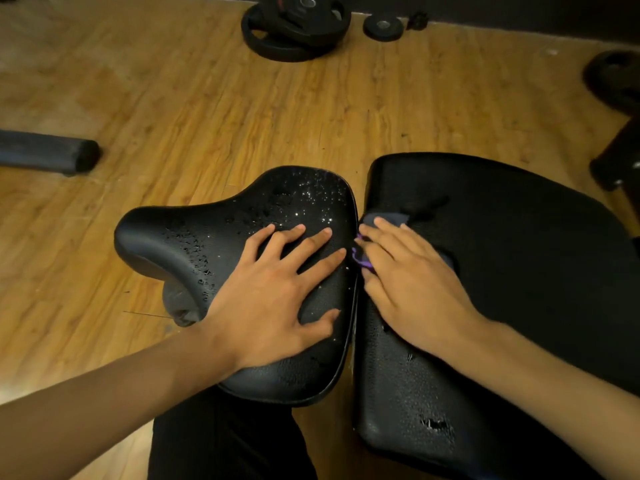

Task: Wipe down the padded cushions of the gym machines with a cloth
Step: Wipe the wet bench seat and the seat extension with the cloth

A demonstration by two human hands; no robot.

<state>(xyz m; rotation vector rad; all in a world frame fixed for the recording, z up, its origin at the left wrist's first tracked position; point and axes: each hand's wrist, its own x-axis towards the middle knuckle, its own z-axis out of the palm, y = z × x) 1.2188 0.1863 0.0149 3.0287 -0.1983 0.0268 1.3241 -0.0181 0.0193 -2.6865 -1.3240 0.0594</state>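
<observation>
Currently, the seat cushion [242,216] is pressed by the left hand [273,296], fingers spread; the cloth [388,220] is pinned at the back pad [519,254] edge by the right hand [412,282], fingers flat.

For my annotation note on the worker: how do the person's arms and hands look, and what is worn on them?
The left hand and the right hand have no gloves, and no ring, watch or bracelet shows. The left forearm and the right forearm are uncovered to the picture's edge, so no sleeve is in view. The fingernails look short and unpainted.
</observation>
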